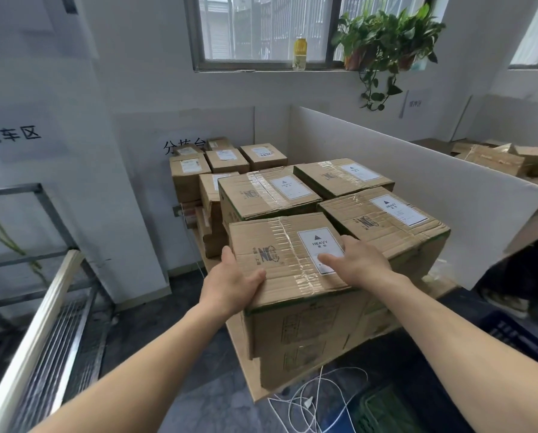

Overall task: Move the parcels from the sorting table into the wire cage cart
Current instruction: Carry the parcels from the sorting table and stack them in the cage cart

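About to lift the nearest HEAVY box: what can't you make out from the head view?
- Left hand and right hand: fingers hidden down the nearest box's sides, head view.
- Wire cage cart: cut off by the left edge, head view.
- Label small print: too small, partly under the right thumb.
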### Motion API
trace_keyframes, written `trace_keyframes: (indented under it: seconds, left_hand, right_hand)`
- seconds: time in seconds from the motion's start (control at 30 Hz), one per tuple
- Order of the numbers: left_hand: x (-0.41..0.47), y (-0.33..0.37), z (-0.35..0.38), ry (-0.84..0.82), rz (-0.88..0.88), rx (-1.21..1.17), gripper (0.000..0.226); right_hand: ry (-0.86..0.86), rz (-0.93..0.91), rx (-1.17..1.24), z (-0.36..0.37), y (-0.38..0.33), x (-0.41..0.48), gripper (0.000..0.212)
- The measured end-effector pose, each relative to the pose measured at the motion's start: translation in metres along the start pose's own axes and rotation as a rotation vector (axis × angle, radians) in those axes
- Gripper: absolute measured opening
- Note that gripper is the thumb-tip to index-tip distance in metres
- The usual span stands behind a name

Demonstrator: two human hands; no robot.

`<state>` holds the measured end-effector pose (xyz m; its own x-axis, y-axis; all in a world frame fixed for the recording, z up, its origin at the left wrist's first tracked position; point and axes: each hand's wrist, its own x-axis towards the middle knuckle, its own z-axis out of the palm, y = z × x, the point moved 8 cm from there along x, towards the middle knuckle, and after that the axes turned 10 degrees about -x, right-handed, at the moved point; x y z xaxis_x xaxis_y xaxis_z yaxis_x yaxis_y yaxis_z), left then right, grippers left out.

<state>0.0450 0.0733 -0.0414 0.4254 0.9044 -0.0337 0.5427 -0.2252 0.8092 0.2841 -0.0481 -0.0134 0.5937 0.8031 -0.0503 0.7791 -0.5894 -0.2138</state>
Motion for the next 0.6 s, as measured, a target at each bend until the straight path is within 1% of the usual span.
trace_keyframes:
  seconds: [0.1, 0.23, 0.33, 0.43, 0.6]
  left_hand:
    - [0.002, -0.007, 0.002, -0.004, -0.046, -0.021, 0.055]
    - [0.002, -0.012, -0.003, 0.011, -0.080, -0.060, 0.061]
    - [-0.002, -0.020, -0.014, 0.034, -0.106, -0.076, 0.060]
    - [-0.007, -0.033, -0.029, 0.048, -0.117, -0.080, 0.059]
    - [-0.021, -0.061, -0.065, 0.068, -0.135, -0.111, 0.059]
  right_hand:
    - [0.014, -0.009, 0.025, 0.002, -0.004, 0.000, 0.041]
    - [0.036, 0.001, 0.028, 0.006, -0.010, 0.000, 0.048]
    - [0.046, -0.002, 0.041, 0.011, -0.018, -0.004, 0.049]
    - [0.042, -0.007, 0.056, 0.017, -0.034, -0.011, 0.049]
    - [0.051, -0.005, 0.053, 0.023, -0.073, -0.027, 0.043]
